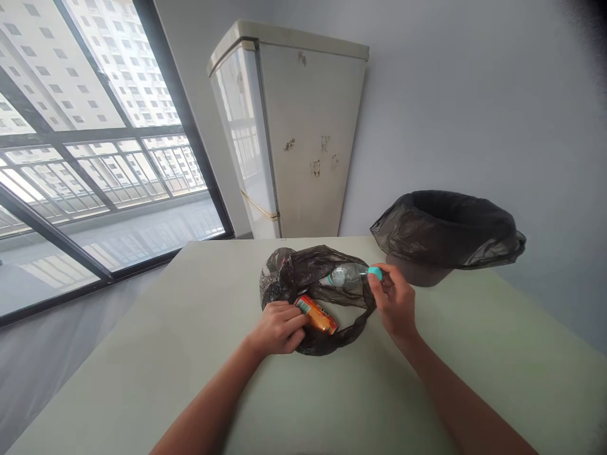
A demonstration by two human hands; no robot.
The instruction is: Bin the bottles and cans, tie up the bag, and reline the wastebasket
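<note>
A dark plastic bag (303,272) lies open on the pale table (190,354). An orange can (318,316) rests on its side at the bag's near edge, and my left hand (279,327) is closed on the can's left end together with the bag's rim. My right hand (394,299) pinches the teal-capped neck of a clear plastic bottle (345,275), which lies across the bag's opening.
A bin lined with a dark bag (446,230) stands on the table at the back right. A tall pale fridge (294,133) stands behind the table against the wall. Large windows (85,139) fill the left side.
</note>
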